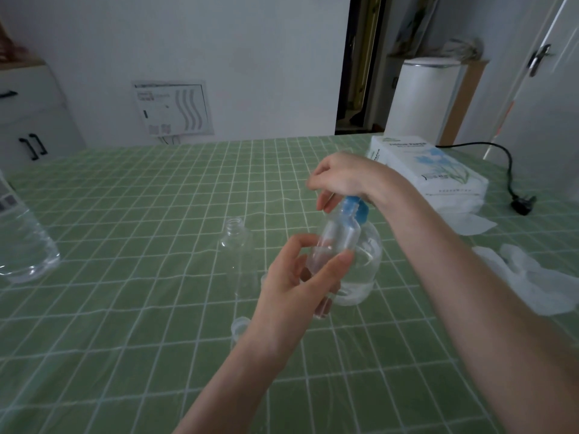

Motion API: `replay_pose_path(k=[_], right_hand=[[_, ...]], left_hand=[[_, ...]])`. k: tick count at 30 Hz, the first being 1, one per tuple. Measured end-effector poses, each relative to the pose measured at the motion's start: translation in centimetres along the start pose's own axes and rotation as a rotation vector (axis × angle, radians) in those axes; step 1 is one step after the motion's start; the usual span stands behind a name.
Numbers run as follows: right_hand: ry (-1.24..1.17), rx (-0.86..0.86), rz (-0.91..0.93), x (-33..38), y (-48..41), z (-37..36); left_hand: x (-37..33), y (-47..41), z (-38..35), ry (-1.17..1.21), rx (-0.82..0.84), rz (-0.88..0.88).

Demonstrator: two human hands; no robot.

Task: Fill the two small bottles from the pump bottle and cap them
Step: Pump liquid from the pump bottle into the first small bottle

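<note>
My left hand (294, 280) grips a small clear bottle (336, 242) and holds it tilted, its mouth up at the blue pump head (355, 209). My right hand (347, 180) rests on top of that pump head, fingers relaxed and hanging over it. The clear pump bottle (365, 267) stands on the table behind the small bottle, with liquid in its lower part. A second small clear bottle (236, 245) stands open and upright to the left. A clear cap (239, 325) lies on the table beside my left wrist.
The table wears a green checked cloth (141, 308). A large clear water bottle (22, 242) stands at the left edge. A tissue pack (429, 170), crumpled tissues (539, 277) and a black power plug (521, 203) lie to the right.
</note>
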State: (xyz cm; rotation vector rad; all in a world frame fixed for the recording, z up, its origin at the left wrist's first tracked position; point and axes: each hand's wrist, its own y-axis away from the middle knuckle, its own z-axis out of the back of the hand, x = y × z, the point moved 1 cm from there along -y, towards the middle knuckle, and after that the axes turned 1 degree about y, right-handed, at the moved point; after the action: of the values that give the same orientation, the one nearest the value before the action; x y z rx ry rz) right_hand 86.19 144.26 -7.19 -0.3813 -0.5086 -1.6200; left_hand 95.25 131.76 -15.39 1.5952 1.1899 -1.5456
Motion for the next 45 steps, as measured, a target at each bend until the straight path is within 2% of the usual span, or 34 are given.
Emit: replay_pose_path(k=[10,22,31,45], right_hand=[[0.060,-0.073,0.014,0.6,-0.1,0.7],[0.009,-0.030,-0.004,-0.3,-0.4,-0.2],[0.025,-0.095,0.025,0.3,-0.4,0.7],[0.041,-0.037,0.002,-0.1,-0.1,-0.1]], left_hand=[[0.1,-0.2,-0.1,0.028,-0.004,0.021],[0.3,-0.1,0.2,0.016,0.003,0.017],[0.3,-0.3,0.2,0.010,-0.001,0.012],[0.5,-0.1,0.3,0.008,0.015,0.013]])
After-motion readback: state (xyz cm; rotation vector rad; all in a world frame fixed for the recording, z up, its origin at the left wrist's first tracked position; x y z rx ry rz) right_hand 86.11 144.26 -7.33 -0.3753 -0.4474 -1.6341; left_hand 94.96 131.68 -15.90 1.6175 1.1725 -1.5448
